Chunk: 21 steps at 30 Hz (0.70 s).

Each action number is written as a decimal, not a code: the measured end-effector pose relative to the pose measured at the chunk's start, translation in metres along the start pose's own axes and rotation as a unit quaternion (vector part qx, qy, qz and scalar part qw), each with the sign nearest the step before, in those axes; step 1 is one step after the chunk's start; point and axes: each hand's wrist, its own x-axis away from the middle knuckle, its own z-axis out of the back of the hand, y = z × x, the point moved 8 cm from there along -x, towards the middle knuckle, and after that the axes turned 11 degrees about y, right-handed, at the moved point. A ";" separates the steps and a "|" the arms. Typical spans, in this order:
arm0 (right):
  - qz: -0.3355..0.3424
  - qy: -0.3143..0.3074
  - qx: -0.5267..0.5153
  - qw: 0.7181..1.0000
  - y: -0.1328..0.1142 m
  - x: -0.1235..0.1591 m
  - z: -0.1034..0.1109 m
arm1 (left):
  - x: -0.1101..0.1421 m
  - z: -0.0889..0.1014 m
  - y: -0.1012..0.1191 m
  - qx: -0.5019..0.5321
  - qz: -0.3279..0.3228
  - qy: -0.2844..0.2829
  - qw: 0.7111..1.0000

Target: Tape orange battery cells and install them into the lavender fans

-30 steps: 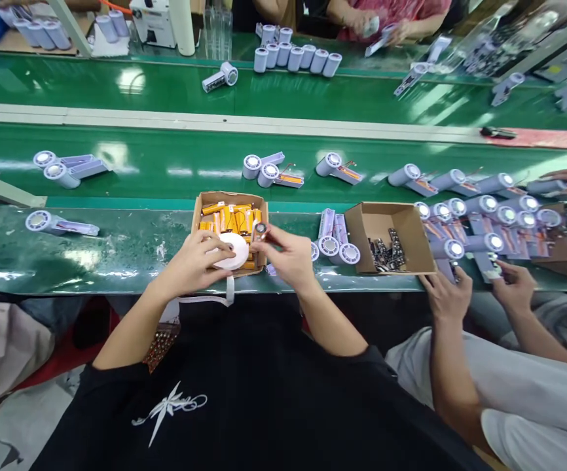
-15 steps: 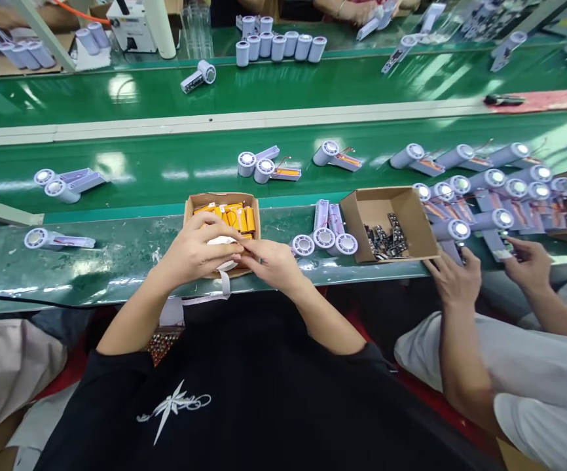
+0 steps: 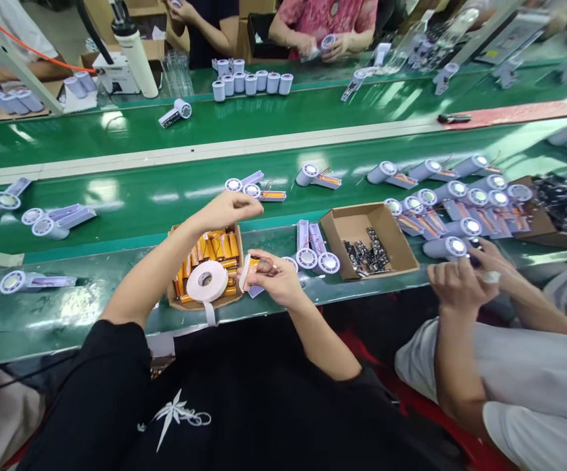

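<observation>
My right hand [image 3: 276, 282] pinches an orange battery [image 3: 253, 265] with a strip of white tape on it, just right of a cardboard box [image 3: 170, 302]. My left hand [image 3: 232, 210] reaches over the box's far edge, its fingers extended and bent slightly down, with nothing visible in them. Just beyond it on the green belt lie two lilac handheld fans [image 3: 272, 195], partly hidden by the hand. A roll of white tape [image 3: 207, 281] rests on the orange batteries [image 3: 217, 246] in the box, its loose end hanging over the near rim. Part of a lilac piece [image 3: 255, 292] shows under my right hand.
Several lilac fans [image 3: 306, 258] stand right of my right hand, beside a cardboard box [image 3: 406, 265] of small dark circuit parts. A co-worker's hands [image 3: 460, 284] work at the right by many fans. One fan [image 3: 38, 282] lies at the left. People sit across the belt [image 3: 156, 154].
My hands have parted: the left has moved up toward the belt, the right has drawn aside with the battery. The tape roll now lies in the box. The view has tilted up.
</observation>
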 end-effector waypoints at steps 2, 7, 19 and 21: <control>-0.006 0.034 0.000 0.999 0.000 -0.003 0.016 | -0.043 -0.004 -0.033 -0.181 0.035 0.012 0.983; 0.017 0.039 0.019 0.999 -0.011 -0.002 0.041 | -0.100 -0.020 -0.102 -0.397 0.117 -0.099 0.905; 0.183 -0.007 0.214 0.959 -0.077 -0.133 0.015 | 0.002 0.050 -0.169 -0.352 0.151 -0.108 0.918; 0.193 -0.023 0.294 0.936 -0.069 -0.176 -0.006 | -0.003 0.050 -0.174 -0.338 0.164 -0.118 0.919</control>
